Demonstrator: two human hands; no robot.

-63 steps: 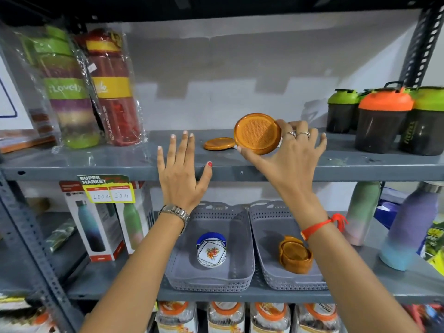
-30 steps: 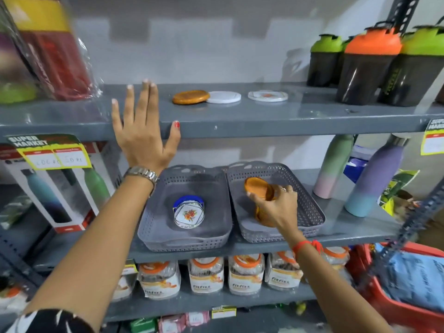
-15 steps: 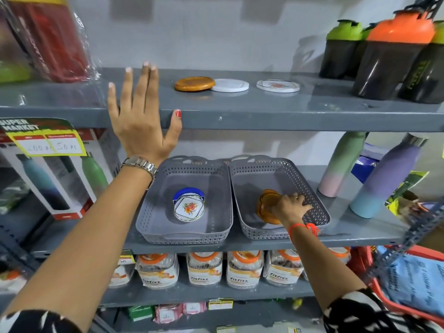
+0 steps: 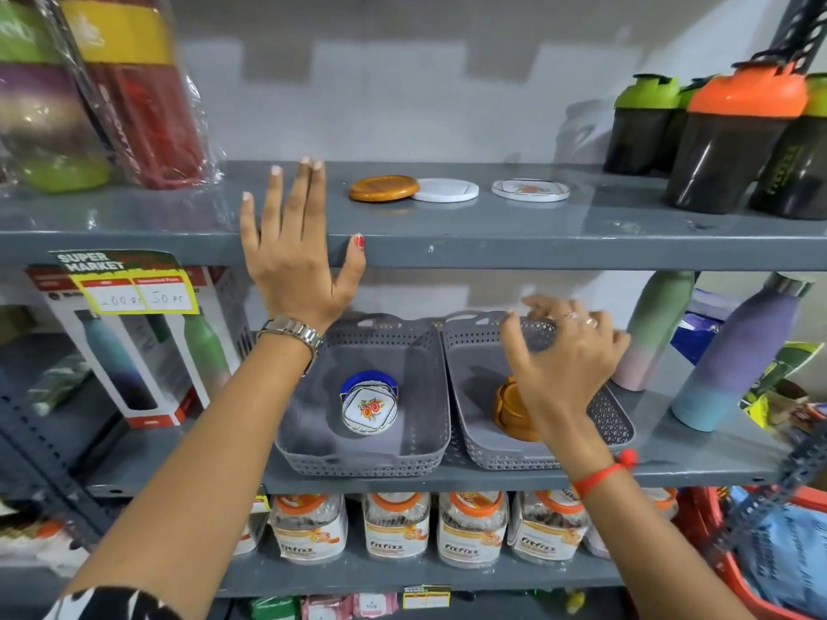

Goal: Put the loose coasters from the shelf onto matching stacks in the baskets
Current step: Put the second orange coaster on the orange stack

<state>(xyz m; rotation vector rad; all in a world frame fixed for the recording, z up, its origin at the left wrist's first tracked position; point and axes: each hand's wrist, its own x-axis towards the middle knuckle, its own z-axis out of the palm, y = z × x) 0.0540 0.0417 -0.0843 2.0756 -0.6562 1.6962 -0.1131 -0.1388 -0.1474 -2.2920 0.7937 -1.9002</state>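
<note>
Rising empty out of the right basket point(image 4: 613, 422), the right hand point(image 4: 566, 364) is hovering with fingers spread above the orange stack point(image 4: 510, 413) it has just left. Left hand point(image 4: 295, 261) is resting flat and open against the shelf point(image 4: 537, 243), where an orange coaster point(image 4: 384, 188) and two white coasters point(image 4: 445, 190) point(image 4: 530, 190) are lying loose.

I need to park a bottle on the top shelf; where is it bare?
Bare between the wrapped bottles and the brown coaster, behind the left hand. Crowded from the white coasters to the shakers.
</note>
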